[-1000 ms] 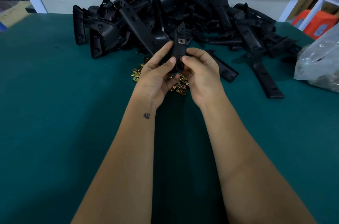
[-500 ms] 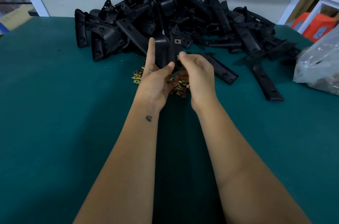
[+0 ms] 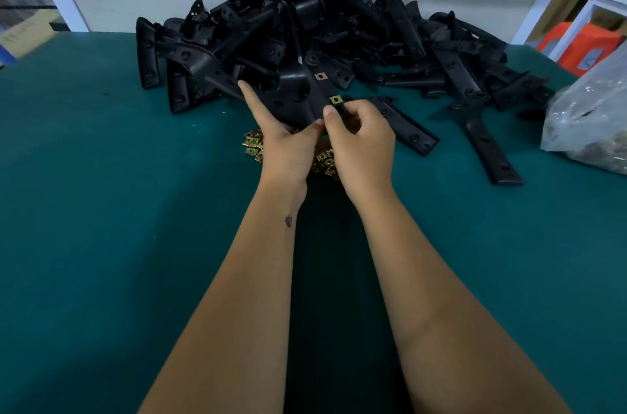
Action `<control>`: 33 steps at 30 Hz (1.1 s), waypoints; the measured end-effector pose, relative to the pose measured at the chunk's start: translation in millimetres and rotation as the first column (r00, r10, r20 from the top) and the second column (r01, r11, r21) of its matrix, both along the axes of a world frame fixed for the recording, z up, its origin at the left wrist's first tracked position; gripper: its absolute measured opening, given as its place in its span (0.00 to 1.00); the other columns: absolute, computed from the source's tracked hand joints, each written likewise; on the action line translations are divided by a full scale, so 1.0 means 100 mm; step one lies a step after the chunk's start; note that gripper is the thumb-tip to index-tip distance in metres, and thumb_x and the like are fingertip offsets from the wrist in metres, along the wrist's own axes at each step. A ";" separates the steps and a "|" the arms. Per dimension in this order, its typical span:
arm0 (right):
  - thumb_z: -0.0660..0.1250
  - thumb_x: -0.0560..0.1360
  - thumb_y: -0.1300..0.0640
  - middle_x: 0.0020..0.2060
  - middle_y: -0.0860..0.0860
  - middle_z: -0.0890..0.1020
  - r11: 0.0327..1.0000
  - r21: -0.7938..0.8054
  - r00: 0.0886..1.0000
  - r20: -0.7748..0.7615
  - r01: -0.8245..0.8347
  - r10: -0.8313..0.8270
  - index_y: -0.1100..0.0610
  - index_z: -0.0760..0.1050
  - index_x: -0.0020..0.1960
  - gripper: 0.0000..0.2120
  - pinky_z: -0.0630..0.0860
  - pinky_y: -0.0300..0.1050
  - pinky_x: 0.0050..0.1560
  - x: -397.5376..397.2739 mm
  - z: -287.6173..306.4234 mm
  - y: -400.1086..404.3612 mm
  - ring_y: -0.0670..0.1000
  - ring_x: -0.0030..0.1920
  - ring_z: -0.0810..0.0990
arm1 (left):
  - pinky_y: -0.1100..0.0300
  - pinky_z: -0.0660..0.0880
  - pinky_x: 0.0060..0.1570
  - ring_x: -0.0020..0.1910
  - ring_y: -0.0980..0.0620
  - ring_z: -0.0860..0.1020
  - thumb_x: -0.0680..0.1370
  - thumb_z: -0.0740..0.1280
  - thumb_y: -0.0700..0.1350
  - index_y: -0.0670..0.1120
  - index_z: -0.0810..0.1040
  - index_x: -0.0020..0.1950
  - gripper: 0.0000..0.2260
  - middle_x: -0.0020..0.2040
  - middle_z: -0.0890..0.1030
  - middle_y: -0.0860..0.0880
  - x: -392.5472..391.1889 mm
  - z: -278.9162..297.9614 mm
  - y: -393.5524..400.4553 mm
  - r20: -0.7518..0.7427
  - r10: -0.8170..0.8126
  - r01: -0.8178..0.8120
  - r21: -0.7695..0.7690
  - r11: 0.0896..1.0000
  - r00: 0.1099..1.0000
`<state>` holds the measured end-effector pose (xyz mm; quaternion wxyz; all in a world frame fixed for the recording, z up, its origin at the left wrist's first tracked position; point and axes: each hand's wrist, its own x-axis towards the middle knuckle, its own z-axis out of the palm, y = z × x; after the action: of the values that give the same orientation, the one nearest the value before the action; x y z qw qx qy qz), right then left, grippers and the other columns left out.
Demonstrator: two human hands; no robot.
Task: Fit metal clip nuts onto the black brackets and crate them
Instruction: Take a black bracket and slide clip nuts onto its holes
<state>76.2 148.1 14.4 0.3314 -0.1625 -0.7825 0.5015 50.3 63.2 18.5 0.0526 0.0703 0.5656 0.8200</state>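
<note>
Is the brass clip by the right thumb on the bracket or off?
On: the clip sits on the bracket edge above the right hand.

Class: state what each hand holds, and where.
Both hands, left and right, hold one black bracket at its near end; a clip nut sits there.

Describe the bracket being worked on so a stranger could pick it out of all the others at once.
Start at the big heap of black brackets at the far side of the green table. Just in front of it, above the scattered brass clip nuts, both hands meet on one bracket. Unlike its bare neighbours, it is gripped by the left hand and right hand and carries two clip nuts.
</note>
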 end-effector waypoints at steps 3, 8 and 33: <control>0.69 0.76 0.49 0.39 0.39 0.79 0.999 -0.040 1.000 -0.024 -0.002 0.001 0.50 0.77 0.52 0.07 0.71 0.26 0.40 0.01 0.00 -0.01 0.32 0.43 0.76 | 0.44 0.74 0.65 0.64 0.47 0.79 0.77 0.68 0.29 0.69 0.38 0.76 0.51 0.72 0.72 0.41 0.00 0.01 -0.01 -0.030 -0.004 0.004 0.000 1.000 1.000; 0.68 0.76 0.46 0.38 0.40 0.78 0.999 0.041 0.999 -0.022 0.036 -0.035 0.52 0.77 0.51 0.10 0.72 0.36 0.41 0.03 0.01 -0.01 0.39 0.42 0.77 | 0.45 0.74 0.65 0.60 0.50 0.81 0.77 0.68 0.30 0.67 0.41 0.78 0.49 0.64 0.79 0.45 0.00 -0.01 -0.02 -0.081 -0.038 0.036 -0.030 0.999 0.996; 0.66 0.77 0.50 0.38 0.41 0.77 0.941 0.329 0.995 -0.086 0.078 -0.053 0.53 0.74 0.49 0.06 0.73 0.45 0.36 0.12 0.06 -0.06 0.44 0.38 0.75 | 0.49 0.75 0.64 0.68 0.50 0.75 0.76 0.70 0.34 0.68 0.41 0.77 0.49 0.77 0.65 0.49 -0.04 -0.03 -0.04 0.018 0.016 -0.017 0.058 0.998 1.000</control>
<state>88.1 141.7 20.6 0.3999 -0.1113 -0.8369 0.3568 46.3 59.4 15.4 0.0487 0.0602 0.5415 0.8371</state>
